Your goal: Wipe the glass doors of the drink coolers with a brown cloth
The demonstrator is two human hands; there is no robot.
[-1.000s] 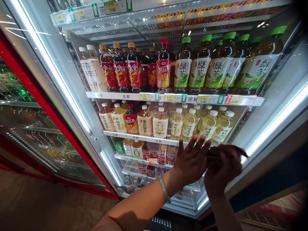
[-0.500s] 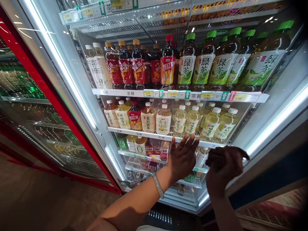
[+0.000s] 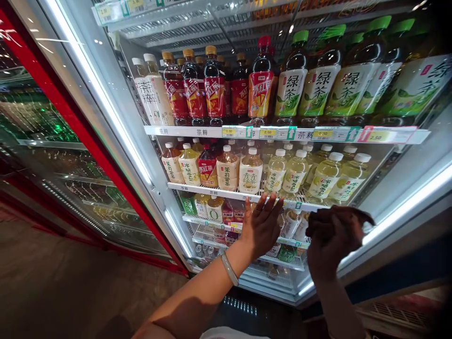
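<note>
My left hand (image 3: 262, 225) has its fingers spread flat, and it seems to rest on the glass of a drinks fridge. A pale bangle (image 3: 229, 269) circles that wrist. Behind its fingertips is the shelf edge under clear bottles with white caps (image 3: 276, 173). To the right, my right hand (image 3: 326, 247) is in shadow, its fingers closed around something dark that I cannot make out, close to the fridge's right frame (image 3: 399, 200). Above the hands, green-capped tea bottles (image 3: 290, 92) and red-labelled tea bottles (image 3: 261, 92) line a shelf.
A long shelf rail with price tags (image 3: 268, 133) crosses the fridge. Lower shelves hold more bottles (image 3: 214, 209). On the left, a red-framed fridge door (image 3: 83, 120) stands beside a brown floor (image 3: 81, 282). A low basket (image 3: 406, 315) sits at the lower right.
The view has shifted, so the shelves appear slightly larger and further right. My left hand appears a little further left against the shelves; my right hand keeps its closed grip.
</note>
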